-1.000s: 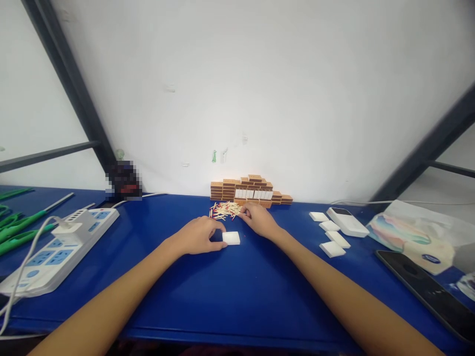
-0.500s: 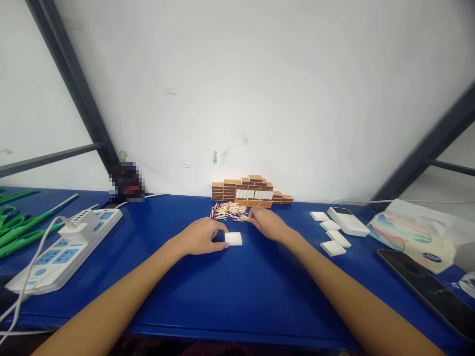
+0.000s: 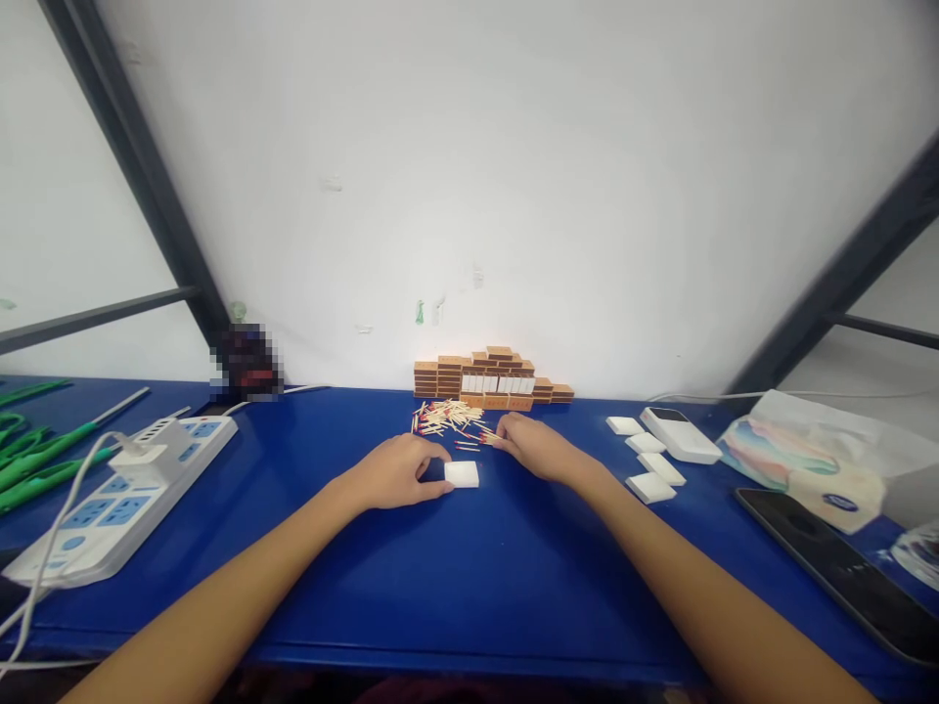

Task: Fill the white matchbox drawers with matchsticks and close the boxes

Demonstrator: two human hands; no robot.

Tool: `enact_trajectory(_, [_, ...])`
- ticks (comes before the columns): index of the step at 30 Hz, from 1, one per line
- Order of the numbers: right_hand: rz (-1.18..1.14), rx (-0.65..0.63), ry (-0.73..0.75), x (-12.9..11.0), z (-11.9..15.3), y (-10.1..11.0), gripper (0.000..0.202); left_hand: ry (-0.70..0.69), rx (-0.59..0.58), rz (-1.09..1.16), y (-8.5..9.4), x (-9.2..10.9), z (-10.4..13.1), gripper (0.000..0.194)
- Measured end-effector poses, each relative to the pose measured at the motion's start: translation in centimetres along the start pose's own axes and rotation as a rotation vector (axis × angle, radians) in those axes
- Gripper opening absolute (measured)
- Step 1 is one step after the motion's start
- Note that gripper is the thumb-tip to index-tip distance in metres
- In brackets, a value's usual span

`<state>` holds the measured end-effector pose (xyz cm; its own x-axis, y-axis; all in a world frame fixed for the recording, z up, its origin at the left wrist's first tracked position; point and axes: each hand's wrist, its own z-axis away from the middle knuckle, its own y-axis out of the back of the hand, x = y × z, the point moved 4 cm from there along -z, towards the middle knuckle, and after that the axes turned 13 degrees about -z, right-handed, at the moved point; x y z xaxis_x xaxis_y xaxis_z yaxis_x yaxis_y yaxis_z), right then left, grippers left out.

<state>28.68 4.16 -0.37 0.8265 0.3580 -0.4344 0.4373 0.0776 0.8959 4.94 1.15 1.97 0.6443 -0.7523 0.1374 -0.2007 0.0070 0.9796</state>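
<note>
On the blue table (image 3: pixel 440 596), our two hands work close together. Our left hand (image 3: pixel 400 471) has its thumb and forefinger spread only as wide as one small white box (image 3: pixel 462 475), holding it by its left end; that box lies flat in front of us, nearer than the matches. Our right hand (image 3: pixel 535 447) has its fingertips pinched together on a few matches (image 3: pixel 490 437), red heads pointing left; we cannot tell exactly how many. At least two loose matches (image 3: pixel 468 446) lie between that pinch and the box, and just behind is one heap (image 3: pixel 451 416) too tangled to count. Against the wall stands one stepped stack of matchboxes (image 3: pixel 450 376), with a row of white pieces upright in it. To our right are four more white boxes (image 3: pixel 650 487), one white gadget (image 3: pixel 682 438) and one phone (image 3: pixel 843 577); to our left, one power strip (image 3: pixel 147 508).
</note>
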Motion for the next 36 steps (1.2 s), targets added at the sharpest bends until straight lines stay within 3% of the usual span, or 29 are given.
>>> enact_trajectory(5, [0.076, -0.031, -0.043, -0.5, 0.3, 0.0, 0.021, 0.000, -0.010, -0.003, 0.1, 0.1, -0.1, 0.032])
enact_trajectory(19, [-0.002, -0.022, 0.004, -0.5, 0.6, 0.1, 0.015, 0.003, -0.005, -0.006, -0.2, -0.1, 0.0, 0.036])
enact_trajectory(28, [0.107, -0.037, -0.027, -1.2, 0.6, 0.5, 0.022, 0.000, -0.012, -0.017, -0.1, 0.0, 0.0, 0.034])
enact_trajectory(33, [-0.048, 0.006, 0.056, -2.5, 1.3, 1.3, 0.019, 0.009, -0.003, -0.019, -0.3, -0.2, 0.0, 0.036])
enact_trajectory(36, [-0.183, -0.038, 0.119, -4.2, 2.1, 1.0, 0.018, 0.015, -0.003, -0.018, -0.3, -0.2, 0.0, 0.036])
